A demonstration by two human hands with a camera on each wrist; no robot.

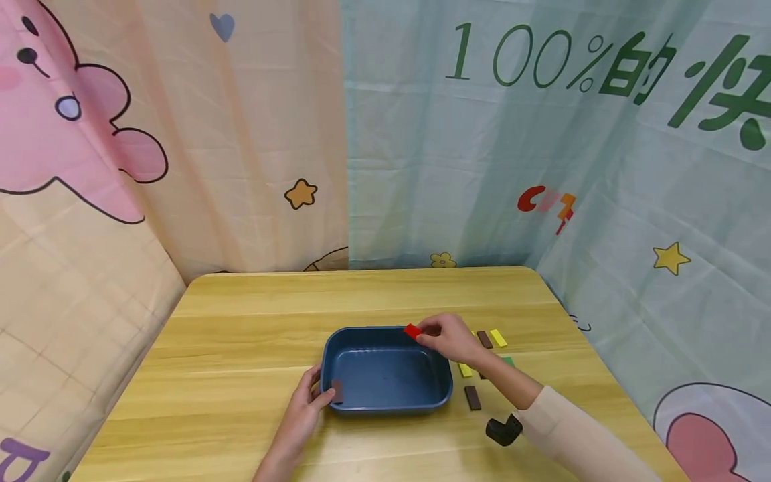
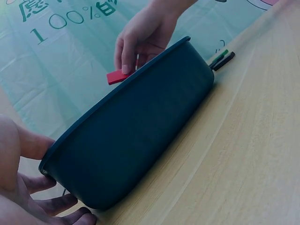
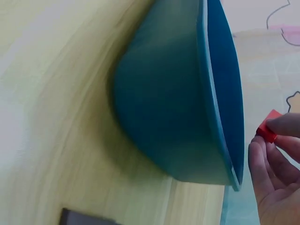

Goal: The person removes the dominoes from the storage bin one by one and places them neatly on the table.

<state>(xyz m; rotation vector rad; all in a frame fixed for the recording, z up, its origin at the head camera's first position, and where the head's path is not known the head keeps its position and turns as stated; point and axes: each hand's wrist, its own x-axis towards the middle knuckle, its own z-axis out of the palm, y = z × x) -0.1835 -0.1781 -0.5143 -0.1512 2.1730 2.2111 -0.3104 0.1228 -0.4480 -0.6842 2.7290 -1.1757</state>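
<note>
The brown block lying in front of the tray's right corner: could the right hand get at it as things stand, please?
Probably not at once: the right hand pinches a red block over the blue tray. The brown block itself lies uncovered beside the forearm.

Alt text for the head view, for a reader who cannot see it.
A right hand pinches a red block over the far rim of a blue tray on a wooden table, while the left hand grips the tray's near left corner. Small coloured blocks lie to its right.

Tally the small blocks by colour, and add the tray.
red block: 1
brown blocks: 3
yellow blocks: 2
green block: 1
blue tray: 1
Total in plain view: 8
</note>
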